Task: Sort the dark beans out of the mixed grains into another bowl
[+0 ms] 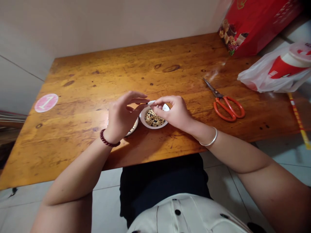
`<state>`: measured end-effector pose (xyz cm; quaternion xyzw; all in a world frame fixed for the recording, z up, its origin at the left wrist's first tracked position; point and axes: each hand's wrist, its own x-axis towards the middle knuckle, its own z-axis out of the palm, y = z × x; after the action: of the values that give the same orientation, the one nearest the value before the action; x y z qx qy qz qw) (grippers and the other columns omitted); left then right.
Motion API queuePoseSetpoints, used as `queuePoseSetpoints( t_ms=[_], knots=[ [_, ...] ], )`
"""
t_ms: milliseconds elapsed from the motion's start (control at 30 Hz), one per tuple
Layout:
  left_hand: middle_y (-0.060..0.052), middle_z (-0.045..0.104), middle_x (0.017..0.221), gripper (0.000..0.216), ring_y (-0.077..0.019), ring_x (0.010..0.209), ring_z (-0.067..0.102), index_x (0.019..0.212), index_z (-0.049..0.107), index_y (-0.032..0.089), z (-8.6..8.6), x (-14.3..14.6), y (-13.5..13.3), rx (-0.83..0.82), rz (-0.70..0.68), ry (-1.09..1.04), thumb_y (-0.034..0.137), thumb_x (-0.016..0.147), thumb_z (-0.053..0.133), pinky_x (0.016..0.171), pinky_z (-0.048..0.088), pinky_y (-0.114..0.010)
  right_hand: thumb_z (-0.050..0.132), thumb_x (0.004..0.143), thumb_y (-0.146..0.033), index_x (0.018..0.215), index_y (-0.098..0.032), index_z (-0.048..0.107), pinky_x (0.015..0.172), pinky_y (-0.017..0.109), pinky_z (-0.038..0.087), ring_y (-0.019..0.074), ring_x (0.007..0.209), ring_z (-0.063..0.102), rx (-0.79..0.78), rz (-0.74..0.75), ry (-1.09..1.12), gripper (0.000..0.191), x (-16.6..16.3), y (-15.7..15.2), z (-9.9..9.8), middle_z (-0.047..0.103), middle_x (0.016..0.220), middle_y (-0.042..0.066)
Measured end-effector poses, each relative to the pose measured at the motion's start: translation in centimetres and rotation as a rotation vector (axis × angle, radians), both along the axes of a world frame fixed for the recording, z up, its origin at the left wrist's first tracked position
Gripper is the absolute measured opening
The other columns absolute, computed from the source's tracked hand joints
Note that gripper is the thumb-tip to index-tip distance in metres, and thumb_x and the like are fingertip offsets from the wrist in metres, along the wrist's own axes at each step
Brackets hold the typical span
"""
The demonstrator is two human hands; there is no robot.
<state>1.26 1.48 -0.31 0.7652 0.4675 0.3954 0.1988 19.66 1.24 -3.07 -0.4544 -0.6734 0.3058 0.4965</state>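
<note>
A small white bowl point(146, 123) of mixed pale and dark beans sits near the front edge of the wooden table point(97, 81). My right hand point(173, 113) hovers over its right side, fingers pinched at the bowl's far rim on something too small to name. My left hand point(122, 115) is curled above a second white dish point(133, 128), mostly hidden under it, with thumb and forefinger pinched close to the right hand's fingertips. A dark bead bracelet is on my left wrist, a silver bangle on my right.
Orange-handled scissors point(225, 105) lie to the right of the bowl. Farther right are a white plastic bag holding a red cup point(279, 72) and a red box point(252, 24) at the back corner. A pink round sticker point(46, 102) marks the left side.
</note>
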Motion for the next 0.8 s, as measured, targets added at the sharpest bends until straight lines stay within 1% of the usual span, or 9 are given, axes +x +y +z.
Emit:
queuePoseSetpoints(
  t_ms=[133,233,300,367,433,500,600,700,800],
  knots=[
    [-0.004,0.075,0.098,0.014,-0.0164,0.089,0.07,0.103,0.071,0.024,-0.2,-0.7,0.2,0.182,-0.046,0.197,0.026,0.092,0.062,0.07,0.056,-0.026,0.071,0.077,-0.023,0.081,-0.019,0.077,0.07,0.029,0.052,0.0169,0.071,0.069,0.002,0.009,-0.025,0.008,0.0,0.1,-0.2,0.075,0.073,0.002],
    [-0.004,0.075,0.087,0.019,-0.0198,0.089,0.066,0.105,0.073,0.027,-0.4,-1.4,0.5,0.355,-0.092,0.387,0.024,0.094,0.057,0.077,0.055,-0.033,0.071,0.076,-0.024,0.08,-0.018,0.077,0.068,0.028,0.051,0.0154,0.067,0.067,0.0,0.003,-0.037,0.009,0.0,0.2,-0.3,0.073,0.07,0.001],
    [-0.004,0.074,0.081,0.023,-0.0213,0.089,0.065,0.108,0.073,0.028,-0.5,-1.5,0.6,0.4,-0.142,0.453,0.022,0.094,0.056,0.078,0.055,-0.034,0.071,0.075,-0.023,0.079,-0.019,0.077,0.067,0.028,0.051,0.0155,0.067,0.067,-0.02,0.004,-0.022,0.008,0.0,0.3,-0.4,0.074,0.072,0.002],
    [-0.004,0.074,0.083,0.024,-0.0213,0.09,0.065,0.11,0.072,0.028,-0.3,-1.5,0.6,0.387,-0.154,0.447,0.022,0.094,0.055,0.079,0.054,-0.034,0.071,0.074,-0.022,0.08,-0.019,0.077,0.068,0.028,0.052,0.016,0.068,0.067,-0.052,0.011,-0.01,0.009,0.0,0.3,-0.5,0.075,0.075,0.002],
    [-0.004,0.075,0.093,0.023,-0.0195,0.091,0.064,0.111,0.07,0.027,0.0,-1.2,0.5,0.319,-0.114,0.367,0.022,0.095,0.056,0.079,0.054,-0.033,0.071,0.075,-0.023,0.081,-0.019,0.076,0.07,0.029,0.052,0.0165,0.07,0.068,-0.072,0.016,-0.001,0.009,0.0,0.4,-0.4,0.076,0.076,0.003],
    [-0.004,0.074,0.101,0.021,-0.0174,0.091,0.064,0.112,0.068,0.025,0.4,-1.0,0.4,0.216,-0.075,0.255,0.023,0.094,0.058,0.074,0.055,-0.03,0.071,0.077,-0.025,0.08,-0.018,0.076,0.072,0.03,0.052,0.017,0.073,0.068,-0.078,0.018,0.016,0.009,0.0,0.5,-0.4,0.076,0.077,0.003],
    [-0.004,0.073,0.102,0.02,-0.0159,0.091,0.065,0.111,0.063,0.023,0.5,-0.7,0.4,0.091,-0.069,0.143,0.023,0.092,0.061,0.063,0.052,-0.024,0.072,0.079,-0.027,0.079,-0.018,0.075,0.075,0.03,0.054,0.0171,0.076,0.069,-0.105,0.058,0.063,0.01,0.0,0.7,-0.4,0.077,0.08,0.004],
    [-0.003,0.071,0.098,0.016,-0.0155,0.09,0.065,0.107,0.061,0.023,0.3,-0.7,0.5,0.051,-0.074,0.126,0.022,0.091,0.061,0.062,0.05,-0.024,0.073,0.08,-0.029,0.082,-0.019,0.075,0.077,0.031,0.054,0.0173,0.079,0.071,-0.154,0.131,0.109,0.011,-0.1,0.9,-0.5,0.078,0.084,0.004],
    [-0.004,0.068,0.096,0.008,-0.0153,0.084,0.062,0.101,0.058,0.022,0.0,-0.9,0.5,0.088,-0.076,0.18,0.023,0.093,0.058,0.064,0.049,-0.026,0.073,0.08,-0.031,0.082,-0.019,0.076,0.08,0.032,0.054,0.0183,0.082,0.071,-0.174,0.162,0.13,0.012,-0.2,1.0,-0.7,0.078,0.086,0.005]
  ],
)
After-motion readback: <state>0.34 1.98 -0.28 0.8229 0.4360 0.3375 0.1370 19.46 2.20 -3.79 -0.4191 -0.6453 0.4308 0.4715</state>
